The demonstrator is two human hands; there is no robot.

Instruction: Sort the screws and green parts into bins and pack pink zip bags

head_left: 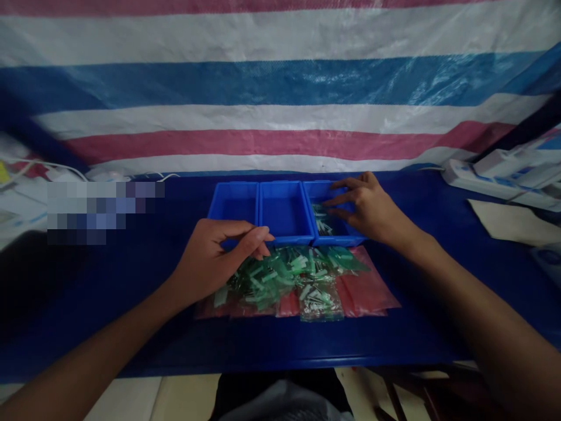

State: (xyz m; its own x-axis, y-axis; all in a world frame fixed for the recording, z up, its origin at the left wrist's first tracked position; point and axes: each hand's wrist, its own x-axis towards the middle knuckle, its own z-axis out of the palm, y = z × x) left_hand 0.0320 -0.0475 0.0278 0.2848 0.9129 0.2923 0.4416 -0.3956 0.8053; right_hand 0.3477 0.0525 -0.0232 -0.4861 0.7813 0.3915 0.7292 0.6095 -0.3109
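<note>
My left hand hovers at the front edge of the middle blue bin, over the left end of a pile of small green-tinted bags. Its thumb and fingers are pressed together; whatever they pinch, if anything, cannot be made out. Over the right blue bin is my right hand, fingers apart and nothing visible in them. Small packets with pale pieces lie inside that bin. In front of the bins, a clear bag of white plugs and screws rests among the green ones, on flat red bags.
The left blue bin adjoins the middle one. Behind the blue table hangs a striped plastic sheet. White boxes and a beige flat piece lie at the right. White cables and clutter occupy the far left.
</note>
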